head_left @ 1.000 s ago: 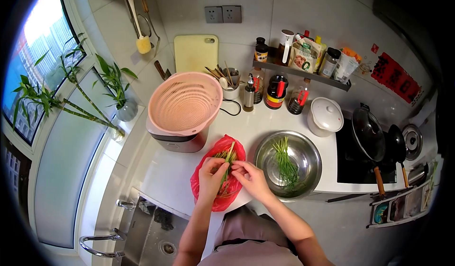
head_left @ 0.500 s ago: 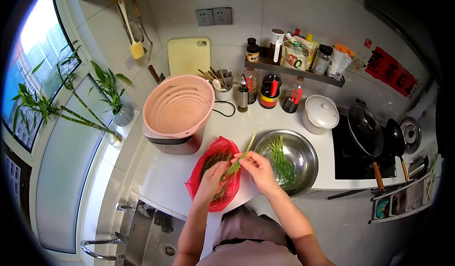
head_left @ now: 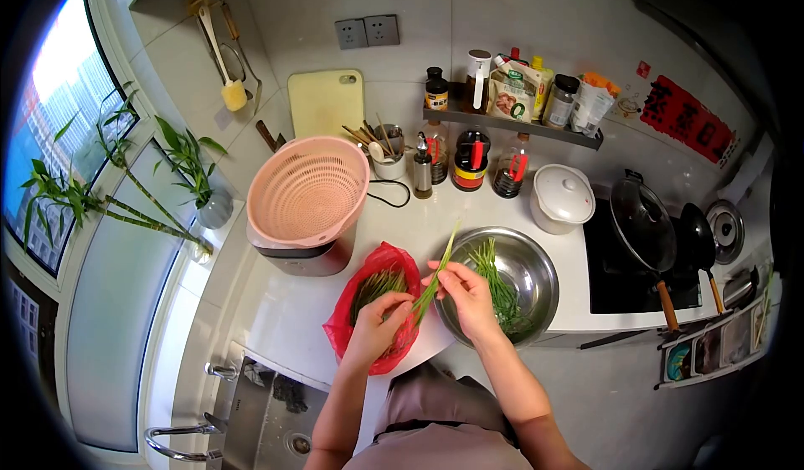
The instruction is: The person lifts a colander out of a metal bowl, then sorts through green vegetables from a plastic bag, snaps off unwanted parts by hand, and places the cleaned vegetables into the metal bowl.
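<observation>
A small bunch of long thin green chives (head_left: 444, 271) is pinched in my right hand (head_left: 466, 298), its tips pointing up and away from me. My left hand (head_left: 377, 329) is close beside the bunch's lower end, with thumb and fingers pressed together. What those fingertips grip is too small to make out. Under my left hand stands an open red plastic bag (head_left: 337, 323) with more stalks, some brownish, inside. To the right, a steel bowl (head_left: 540, 277) contains a heap of green chives (head_left: 502, 298), partly behind my right hand.
A pink colander (head_left: 310, 190) sits on an appliance at the left. A sink (head_left: 260, 420) lies front left. Bottles and a white lidded pot (head_left: 563, 200) line the back. Pans (head_left: 643, 226) rest on the black stove at the right, one handle pointing toward me.
My hands have moved apart a little: the right has shifted up and right with the chives. The left fingers have slid away from the bunch's middle toward its lower end.
</observation>
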The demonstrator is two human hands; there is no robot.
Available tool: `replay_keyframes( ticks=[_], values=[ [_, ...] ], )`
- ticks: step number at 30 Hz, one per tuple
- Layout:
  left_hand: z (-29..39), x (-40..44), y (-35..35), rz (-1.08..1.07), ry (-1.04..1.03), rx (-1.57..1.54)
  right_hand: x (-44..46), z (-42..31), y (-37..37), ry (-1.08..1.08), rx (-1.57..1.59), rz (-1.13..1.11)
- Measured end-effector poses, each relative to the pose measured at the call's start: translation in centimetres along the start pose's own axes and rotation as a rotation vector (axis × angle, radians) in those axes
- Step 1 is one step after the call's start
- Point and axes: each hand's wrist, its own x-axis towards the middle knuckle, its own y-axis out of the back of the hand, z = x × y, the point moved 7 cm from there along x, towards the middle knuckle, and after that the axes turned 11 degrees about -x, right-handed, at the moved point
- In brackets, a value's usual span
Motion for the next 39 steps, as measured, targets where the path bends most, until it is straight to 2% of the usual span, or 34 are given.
replay_keyframes(
  ticks=[4, 7, 8, 10, 14, 21, 33, 39],
  values=[
    [2.6, 1.0, 0.0, 0.121, -0.118, -0.010, -0.8, 0.1, 0.5, -0.017, -0.166, 0.010],
    [3.9, 2.4, -0.5, 0.177, -0.262, -0.107, -1.4, -0.7, 0.8, 0.115, -0.389, 0.136],
    [4.4, 2.7, -0.9, 0.180, -0.267, -0.108, -1.6, -0.9, 0.7, 0.119, -0.391, 0.133],
    [4.8, 3.2, -1.9, 0.121, -0.186, -0.268, -2.1, -2.4, 0.8, 0.234, -0.606, 0.178],
    [4.4, 3.8, -2.6, 0.110, -0.183, -0.282, -2.8, -4.0, 0.9, 0.350, -0.797, 0.232],
    [3.8, 4.0, -2.3, 0.139, -0.160, -0.326, -3.5, -4.4, 0.9, 0.429, -0.864, 0.238],
    [4.2, 3.3, -1.8, 0.175, -0.181, -0.380, -3.5, -3.9, 0.7, 0.336, -0.798, 0.182],
    [4.3, 3.0, -0.2, 0.302, -0.240, -0.237, -4.0, -5.0, 0.2, 0.524, -0.975, 0.255]
  ],
)
